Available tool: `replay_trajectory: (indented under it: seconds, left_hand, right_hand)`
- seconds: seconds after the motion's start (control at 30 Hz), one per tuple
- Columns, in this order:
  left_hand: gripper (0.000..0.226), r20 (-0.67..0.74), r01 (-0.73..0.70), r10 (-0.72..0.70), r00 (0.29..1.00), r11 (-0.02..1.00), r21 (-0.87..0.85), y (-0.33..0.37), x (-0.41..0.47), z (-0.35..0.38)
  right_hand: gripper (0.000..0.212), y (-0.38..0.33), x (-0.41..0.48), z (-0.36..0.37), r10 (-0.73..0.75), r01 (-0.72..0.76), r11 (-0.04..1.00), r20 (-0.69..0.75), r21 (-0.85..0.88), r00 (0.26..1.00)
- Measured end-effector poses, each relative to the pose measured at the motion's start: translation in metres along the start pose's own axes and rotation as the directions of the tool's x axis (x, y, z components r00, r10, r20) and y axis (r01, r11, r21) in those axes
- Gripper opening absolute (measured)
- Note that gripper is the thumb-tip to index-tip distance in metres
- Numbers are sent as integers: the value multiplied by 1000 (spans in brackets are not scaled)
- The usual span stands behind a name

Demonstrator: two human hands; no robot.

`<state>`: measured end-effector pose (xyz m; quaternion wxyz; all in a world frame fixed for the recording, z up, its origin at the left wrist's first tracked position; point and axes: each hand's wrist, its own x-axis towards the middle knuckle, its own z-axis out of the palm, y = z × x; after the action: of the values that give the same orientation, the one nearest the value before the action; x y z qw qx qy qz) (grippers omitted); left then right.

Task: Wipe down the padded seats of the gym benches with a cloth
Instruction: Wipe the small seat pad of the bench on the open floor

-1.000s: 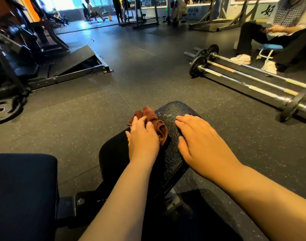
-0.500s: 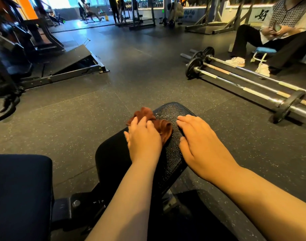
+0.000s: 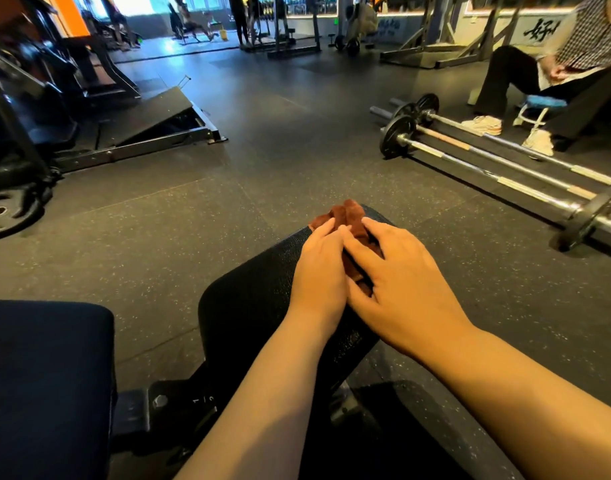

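Note:
A crumpled brown cloth (image 3: 350, 213) lies on the far end of the black padded bench seat (image 3: 252, 292) in front of me. My left hand (image 3: 319, 268) rests flat on the cloth's left side with its fingers straight. My right hand (image 3: 403, 278) lies over the cloth's right side, touching the left hand. Folds of cloth show between its thumb and fingers, which close round them. Most of the cloth is hidden under both hands.
A dark blue pad (image 3: 44, 375) sits at lower left, joined to the bench frame. Barbells with plates (image 3: 470, 150) lie on the floor to the right, near a seated person (image 3: 557, 74). A machine's footplate (image 3: 148, 116) and a weight plate (image 3: 2, 213) are on the left.
My right hand has moved left off the bare seat onto the cloth, meeting my left hand. The left hand stayed on the cloth. My view shifted slightly.

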<state>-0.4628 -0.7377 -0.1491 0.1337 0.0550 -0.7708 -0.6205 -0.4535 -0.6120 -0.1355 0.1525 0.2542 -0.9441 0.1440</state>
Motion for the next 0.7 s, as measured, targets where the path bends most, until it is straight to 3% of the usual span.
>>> replay_trajectory:
  seconds: [0.03,0.13,0.23,0.37,0.43,0.53,0.7]
  left_hand:
    - [35,-25,26,-27,999,999,-47,-2,1,0]
    - [38,-160,51,-39,986,996,71,-6,-3,-3]
    - [46,-297,106,-123,947,992,-73,-6,-9,-7]
    - [61,-176,53,-48,983,998,28,0,-16,-9]
    - [62,-155,48,-28,988,991,125,-5,-17,-12]
    - [59,-193,139,-107,975,977,160,-10,-18,-20]
    - [55,-301,263,-217,929,957,121,-10,-21,-30]
  right_hand:
    - [66,-4,3,3,-8,8,999,15,-41,1000]
    - [64,-13,11,13,5,-1,992,37,-129,999]
    - [52,-9,20,13,45,-56,990,-87,-126,995]
    - [35,7,34,7,122,-134,988,-132,-81,984]
    - [38,4,38,5,140,-148,986,-91,-80,986]
    - [46,-11,40,10,21,-21,990,1,-137,1000]
    - [35,-34,37,24,-102,105,993,49,-55,994]
